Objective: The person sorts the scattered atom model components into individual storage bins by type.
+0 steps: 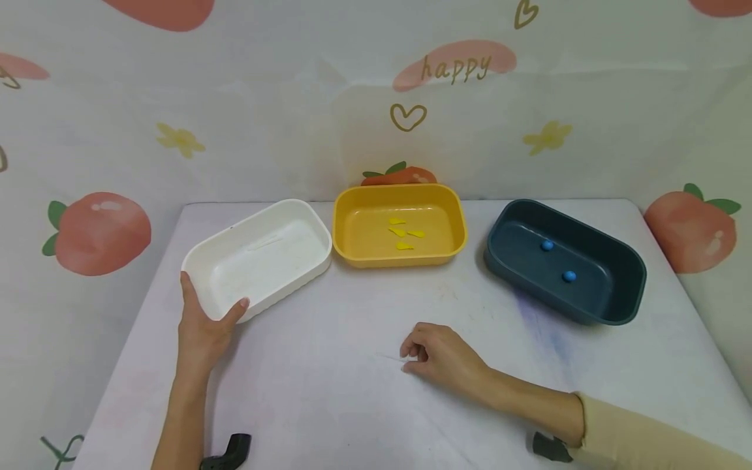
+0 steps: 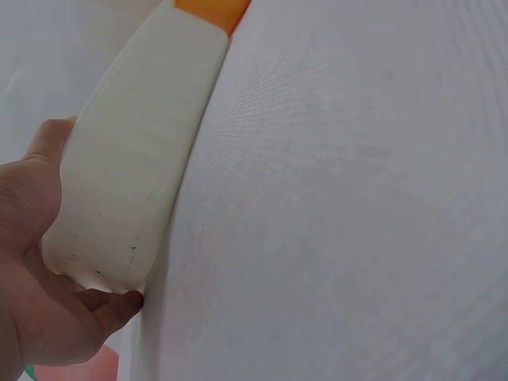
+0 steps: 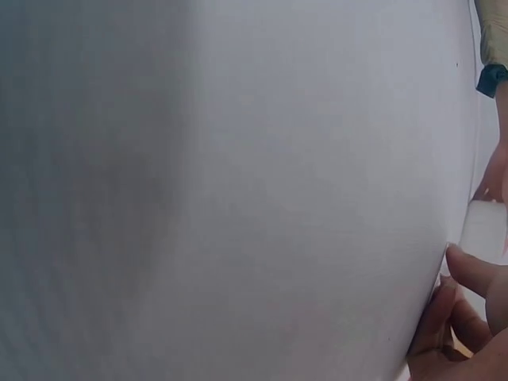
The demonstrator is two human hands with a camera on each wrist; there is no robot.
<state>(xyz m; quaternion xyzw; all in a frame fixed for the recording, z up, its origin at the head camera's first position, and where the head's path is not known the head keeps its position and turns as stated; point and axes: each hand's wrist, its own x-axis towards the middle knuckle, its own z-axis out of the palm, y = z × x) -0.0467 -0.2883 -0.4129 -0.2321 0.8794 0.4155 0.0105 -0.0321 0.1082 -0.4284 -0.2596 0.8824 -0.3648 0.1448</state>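
Observation:
My left hand [image 1: 202, 326] grips the white tray [image 1: 311, 279] by its near left corner, thumb on the near rim and fingers along the left side. In the left wrist view the hand [image 2: 48, 262] wraps the outer end of the tray [image 2: 143, 151], which stands on the table. Thin whitish pieces [image 1: 264, 243] lie inside it. Over the middle of the table my right hand [image 1: 443, 359] pinches a thin, pale, stick-like piece [image 1: 388, 357] between thumb and fingers; its exact kind cannot be made out. The right wrist view shows the bent fingers of that hand [image 3: 468, 317].
A yellow tray [image 1: 405, 261] with several small yellow drop-shaped pieces [image 1: 404, 246] stands at the back centre. To the right, a dark blue tray [image 1: 628, 287] holds two blue balls [image 1: 548, 245]. A printed cloth [image 1: 282, 98] hangs behind the table [image 1: 329, 405].

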